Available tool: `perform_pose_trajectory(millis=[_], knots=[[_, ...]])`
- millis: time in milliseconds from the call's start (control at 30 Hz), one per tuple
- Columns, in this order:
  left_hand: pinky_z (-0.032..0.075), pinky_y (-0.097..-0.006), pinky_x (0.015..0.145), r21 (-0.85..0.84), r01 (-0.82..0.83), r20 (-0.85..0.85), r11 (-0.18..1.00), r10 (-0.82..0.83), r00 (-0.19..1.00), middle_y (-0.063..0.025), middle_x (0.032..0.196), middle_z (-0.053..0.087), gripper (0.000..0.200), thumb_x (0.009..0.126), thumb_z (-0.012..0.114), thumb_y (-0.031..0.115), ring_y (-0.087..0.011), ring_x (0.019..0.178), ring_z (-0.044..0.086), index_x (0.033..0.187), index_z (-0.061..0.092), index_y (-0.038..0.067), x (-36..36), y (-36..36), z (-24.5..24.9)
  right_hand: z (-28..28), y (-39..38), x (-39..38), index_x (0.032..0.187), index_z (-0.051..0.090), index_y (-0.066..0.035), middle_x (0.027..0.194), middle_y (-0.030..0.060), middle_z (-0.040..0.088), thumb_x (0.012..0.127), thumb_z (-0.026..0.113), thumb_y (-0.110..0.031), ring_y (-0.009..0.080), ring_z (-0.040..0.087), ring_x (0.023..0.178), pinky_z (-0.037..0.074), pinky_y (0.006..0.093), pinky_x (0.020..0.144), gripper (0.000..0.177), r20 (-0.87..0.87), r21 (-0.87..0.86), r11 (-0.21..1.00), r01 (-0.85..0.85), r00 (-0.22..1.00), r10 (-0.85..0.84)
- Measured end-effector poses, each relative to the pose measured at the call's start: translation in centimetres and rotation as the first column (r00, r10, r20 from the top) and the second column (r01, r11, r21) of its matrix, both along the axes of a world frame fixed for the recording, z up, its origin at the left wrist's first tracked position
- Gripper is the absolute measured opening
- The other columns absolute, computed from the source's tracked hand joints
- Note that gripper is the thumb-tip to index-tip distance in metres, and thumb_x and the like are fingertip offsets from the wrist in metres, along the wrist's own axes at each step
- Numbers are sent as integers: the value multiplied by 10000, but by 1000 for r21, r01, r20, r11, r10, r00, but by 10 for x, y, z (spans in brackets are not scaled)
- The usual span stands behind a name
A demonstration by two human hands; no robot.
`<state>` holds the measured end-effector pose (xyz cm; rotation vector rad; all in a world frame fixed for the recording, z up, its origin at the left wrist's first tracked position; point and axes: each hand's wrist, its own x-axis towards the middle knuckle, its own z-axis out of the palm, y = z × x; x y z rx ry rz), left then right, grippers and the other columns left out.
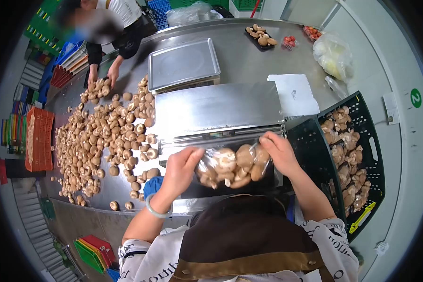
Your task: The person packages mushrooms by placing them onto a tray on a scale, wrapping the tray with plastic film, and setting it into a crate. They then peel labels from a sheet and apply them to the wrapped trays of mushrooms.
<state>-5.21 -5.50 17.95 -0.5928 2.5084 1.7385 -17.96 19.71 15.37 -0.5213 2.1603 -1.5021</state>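
Between my two hands is a pack of shiitake mushrooms (234, 165) covered in shiny clear film. My left hand (182, 168) grips its left end, thumb on top. At the right end, the fingers of my right hand (278, 151) are closed on the film's upper corner. Just beyond the pack stands a metal wrapping machine (218, 109), and the pack is held over its near edge. Whether the pack rests on anything underneath is hidden.
Loose mushrooms (91, 145) cover the table's left side, where a co-worker's hands (113, 73) gather some. A scale (184, 63) stands behind the machine. To the right, a dark green crate (373, 141) contains wrapped packs. A mushroom tray (260, 36) and plastic bag (332, 54) lie farther back.
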Motion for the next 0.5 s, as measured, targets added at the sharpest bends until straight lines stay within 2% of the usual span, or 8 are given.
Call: perform_pose_trajectory(millis=[133, 200, 233, 267, 367, 400, 467, 500], knots=[[408, -334, 555, 119, -32, 259, 992, 0, 966, -106, 597, 526, 392, 958, 574, 309, -126, 584, 440, 825, 636, -55, 31, 13, -64, -47, 20, 36, 887, 570, 16, 656, 123, 541, 975, 515, -335, 209, 517, 616, 428, 349, 619, 366, 97, 152, 988, -20, 995, 6], [416, -368, 562, -21, 6, 195, 1000, -1, 981, -186, 609, 549, 398, 949, 578, 306, -225, 535, 470, 801, 626, -61, 37, 19, -115, -82, 20, 50, 871, 564, 28, 782, 233, 617, 973, 495, -381, 450, 578, 784, 451, 452, 692, 427, -7, 255, 967, 26, 1000, -25], [427, -394, 580, -104, 22, 62, 994, -15, 998, -251, 672, 570, 404, 939, 582, 313, -342, 559, 518, 796, 626, -63, 39, 22, -140, -104, 21, 55, 874, 563, 33, 788, 247, 617, 970, 500, -386, 463, 574, 800, 456, 454, 698, 434, -40, 254, 966, 51, 998, -42], [446, -405, 587, -179, 30, 119, 983, -9, 993, -246, 693, 591, 403, 929, 593, 321, -391, 615, 567, 778, 626, -51, 36, 27, -149, -127, 24, 58, 876, 563, 37, 795, 260, 617, 966, 504, -391, 477, 570, 816, 461, 456, 703, 441, -74, 253, 964, 77, 995, -60], [466, -418, 585, -423, 7, 14, 906, -1, 1000, -209, 701, 623, 326, 900, 637, 297, -382, 638, 602, 780, 631, -6, 44, 38, -173, -162, 35, 66, 899, 572, 30, 735, 233, 620, 946, 542, -391, 416, 607, 744, 474, 425, 681, 425, -111, 329, 929, 168, 984, -138], [470, -419, 580, -452, -58, -60, 890, 35, 998, -195, 706, 634, 285, 888, 655, 280, -374, 638, 609, 799, 633, 10, 48, 40, -173, -160, 39, 72, 901, 574, 27, 729, 214, 625, 938, 557, -386, 377, 616, 727, 474, 410, 672, 415, 4, 327, 923, 203, 976, -216], [444, -345, 543, -264, -173, -43, 949, 168, 985, -125, 646, 604, 167, 882, 668, 177, -226, 541, 559, 896, 596, 26, 61, 39, -169, -152, 47, 81, 904, 577, 19, 719, 176, 633, 922, 586, -376, 298, 633, 693, 475, 381, 655, 396, 229, 325, 906, 270, 907, -353], [422, -307, 546, -242, -177, -50, 954, 170, 984, -93, 665, 596, 143, 891, 650, 135, -162, 570, 530, 922, 568, 22, 72, 36, -172, -159, 50, 88, 962, 560, 3, 722, 123, 628, 906, 621, -333, 199, 620, 675, 468, 338, 634, 345, 162, 280, 906, 316, 915, -370]])
